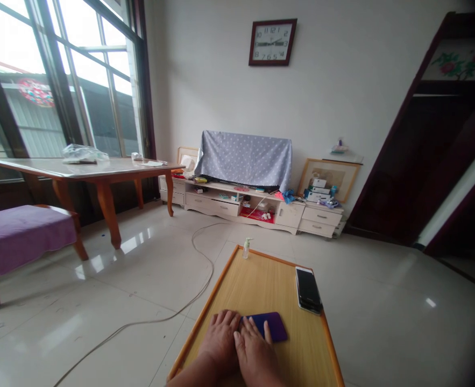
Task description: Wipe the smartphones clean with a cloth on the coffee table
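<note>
Right there, the bare left hand (pixel 220 338) and right hand (pixel 255 349) lie open and ungrasping, the right's fingers on a flat purple rounded-corner case (pixel 277 328) on a pale wooden orange-rimmed tray (pixel 229 282), and shifting it calls for fingers closing round it.

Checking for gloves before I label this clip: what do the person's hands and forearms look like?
The left hand and right hand are bare, without gloves. The left forearm and right forearm show no sleeves, straps or cables.
</note>
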`<state>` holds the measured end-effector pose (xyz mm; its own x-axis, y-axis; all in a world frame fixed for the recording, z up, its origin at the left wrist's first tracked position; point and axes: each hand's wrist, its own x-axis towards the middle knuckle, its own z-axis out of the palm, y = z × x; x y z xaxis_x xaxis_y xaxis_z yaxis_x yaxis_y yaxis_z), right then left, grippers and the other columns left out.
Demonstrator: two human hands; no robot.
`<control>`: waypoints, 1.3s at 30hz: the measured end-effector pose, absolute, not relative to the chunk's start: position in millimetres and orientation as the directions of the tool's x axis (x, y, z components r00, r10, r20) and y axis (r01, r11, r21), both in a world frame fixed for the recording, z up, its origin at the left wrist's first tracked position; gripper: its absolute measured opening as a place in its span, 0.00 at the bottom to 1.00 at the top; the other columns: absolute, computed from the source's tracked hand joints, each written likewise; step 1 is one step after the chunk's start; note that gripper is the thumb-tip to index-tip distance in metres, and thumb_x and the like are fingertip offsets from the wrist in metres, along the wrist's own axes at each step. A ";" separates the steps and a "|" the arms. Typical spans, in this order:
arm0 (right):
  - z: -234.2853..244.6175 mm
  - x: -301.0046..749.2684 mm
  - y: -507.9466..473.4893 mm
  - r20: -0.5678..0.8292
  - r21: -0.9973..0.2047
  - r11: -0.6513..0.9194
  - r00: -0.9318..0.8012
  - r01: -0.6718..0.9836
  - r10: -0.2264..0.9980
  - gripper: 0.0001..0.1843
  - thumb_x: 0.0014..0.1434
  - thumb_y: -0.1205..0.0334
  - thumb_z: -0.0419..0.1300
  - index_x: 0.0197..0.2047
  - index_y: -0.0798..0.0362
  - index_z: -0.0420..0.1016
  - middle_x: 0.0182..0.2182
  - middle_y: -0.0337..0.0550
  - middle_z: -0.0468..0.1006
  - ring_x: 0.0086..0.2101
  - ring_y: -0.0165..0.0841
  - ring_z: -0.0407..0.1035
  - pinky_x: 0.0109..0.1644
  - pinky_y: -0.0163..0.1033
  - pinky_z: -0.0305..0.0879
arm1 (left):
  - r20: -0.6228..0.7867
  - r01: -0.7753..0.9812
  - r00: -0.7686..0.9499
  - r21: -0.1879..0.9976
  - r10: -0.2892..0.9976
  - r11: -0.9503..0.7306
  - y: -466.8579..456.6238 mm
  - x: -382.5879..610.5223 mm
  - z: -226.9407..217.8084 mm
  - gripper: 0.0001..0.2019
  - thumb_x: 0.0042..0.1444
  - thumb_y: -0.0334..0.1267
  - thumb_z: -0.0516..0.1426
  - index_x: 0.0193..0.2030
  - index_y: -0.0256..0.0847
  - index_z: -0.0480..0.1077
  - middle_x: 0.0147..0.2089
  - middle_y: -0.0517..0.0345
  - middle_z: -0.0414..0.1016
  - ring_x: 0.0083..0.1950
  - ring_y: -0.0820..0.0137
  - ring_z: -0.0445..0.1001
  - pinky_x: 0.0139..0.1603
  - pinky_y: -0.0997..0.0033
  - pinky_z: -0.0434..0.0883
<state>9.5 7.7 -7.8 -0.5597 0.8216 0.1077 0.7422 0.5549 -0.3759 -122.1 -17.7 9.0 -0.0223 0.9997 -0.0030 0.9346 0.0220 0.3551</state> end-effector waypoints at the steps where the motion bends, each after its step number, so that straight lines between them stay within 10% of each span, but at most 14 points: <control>1: -7.4 8.4 8.4 0.111 -0.377 0.558 -0.562 0.739 0.819 0.28 0.72 0.49 0.36 0.65 0.47 0.66 0.63 0.44 0.66 0.65 0.43 0.56 0.69 0.63 0.42 | -0.005 0.935 -0.021 0.354 1.000 0.022 -17.9 -121.7 9.6 0.28 0.53 0.53 0.51 0.60 0.49 0.66 0.61 0.53 0.67 0.62 0.56 0.60 0.67 0.56 0.51; 39: -59.3 54.6 19.4 0.206 -0.247 0.460 -0.418 0.853 0.885 0.26 0.70 0.43 0.43 0.63 0.40 0.68 0.63 0.42 0.65 0.63 0.47 0.59 0.68 0.64 0.45 | 0.120 0.925 -0.066 0.380 0.991 0.016 -16.5 -120.8 -2.3 0.30 0.48 0.55 0.55 0.58 0.50 0.67 0.60 0.54 0.69 0.62 0.56 0.61 0.65 0.59 0.52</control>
<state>54.6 19.4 -59.3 -0.4176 0.8850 0.2061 0.8528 0.4600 -0.2473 -120.8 -16.5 -2.3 -0.0662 0.9906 0.1196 0.9247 0.0159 0.3803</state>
